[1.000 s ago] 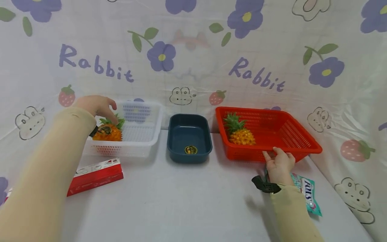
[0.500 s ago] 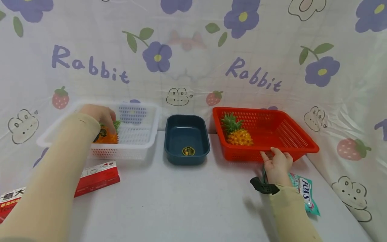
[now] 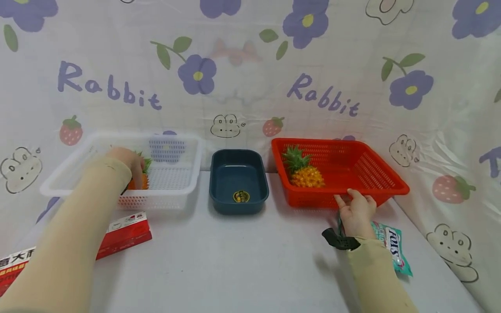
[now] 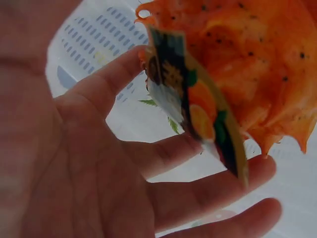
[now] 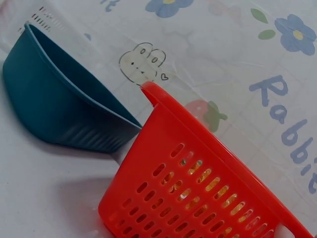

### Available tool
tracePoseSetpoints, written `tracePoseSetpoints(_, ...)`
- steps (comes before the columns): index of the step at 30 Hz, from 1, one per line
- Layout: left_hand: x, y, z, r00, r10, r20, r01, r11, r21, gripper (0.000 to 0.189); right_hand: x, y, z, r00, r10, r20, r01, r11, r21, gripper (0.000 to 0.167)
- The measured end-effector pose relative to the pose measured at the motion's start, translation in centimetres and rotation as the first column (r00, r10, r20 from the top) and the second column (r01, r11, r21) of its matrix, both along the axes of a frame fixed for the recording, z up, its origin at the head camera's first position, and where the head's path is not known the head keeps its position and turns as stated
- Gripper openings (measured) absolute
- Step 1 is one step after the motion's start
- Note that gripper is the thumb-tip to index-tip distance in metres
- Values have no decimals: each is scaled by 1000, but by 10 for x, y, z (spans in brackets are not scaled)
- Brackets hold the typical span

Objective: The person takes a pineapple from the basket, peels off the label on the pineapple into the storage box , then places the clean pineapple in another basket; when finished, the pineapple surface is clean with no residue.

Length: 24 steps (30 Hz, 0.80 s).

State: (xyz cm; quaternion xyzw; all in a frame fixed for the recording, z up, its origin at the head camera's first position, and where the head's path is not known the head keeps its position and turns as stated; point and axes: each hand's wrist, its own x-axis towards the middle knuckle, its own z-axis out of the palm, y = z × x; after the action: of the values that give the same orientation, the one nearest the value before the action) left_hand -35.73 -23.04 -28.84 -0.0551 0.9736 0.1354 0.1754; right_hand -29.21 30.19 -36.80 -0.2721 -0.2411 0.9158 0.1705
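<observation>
Now, left hand [image 4: 104,153] spread-fingered at the orange fruit [image 4: 262,64] in the white basket [image 3: 168,191], right hand [image 3: 357,216] pinching the front rim [image 3: 313,190] of the red basket [image 3: 342,174]

Between white basket [image 3: 164,201] and red basket [image 3: 313,200], a tub [image 3: 239,208] obstructs passage.

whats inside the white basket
An orange pineapple with green leaves and a printed label; the left hand is at it. The hand and sleeve hide parts of the pineapple and the white basket; anything else behind them can't be seen.
</observation>
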Motion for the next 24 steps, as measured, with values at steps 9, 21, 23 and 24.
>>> tracePoseSetpoints(9,14,10,9,992,-117,-40,108,978,-178,69,-1,2,1,1000,13,-8,-13,1000,-8,86)
tracePoseSetpoints(21,15,2,5,970,-233,-74,202,935,-291,55,1,2,0,1000,25,-5,-25,1000,-10,89)
tracePoseSetpoints(23,14,1,4,969,-233,-78,201,934,-294,54,1,2,0,1000,26,0,-26,1000,-10,88)
tracePoseSetpoints(24,14,0,3,973,-214,-83,185,944,-273,55,2,3,0,1000,25,2,-25,1000,-12,88)
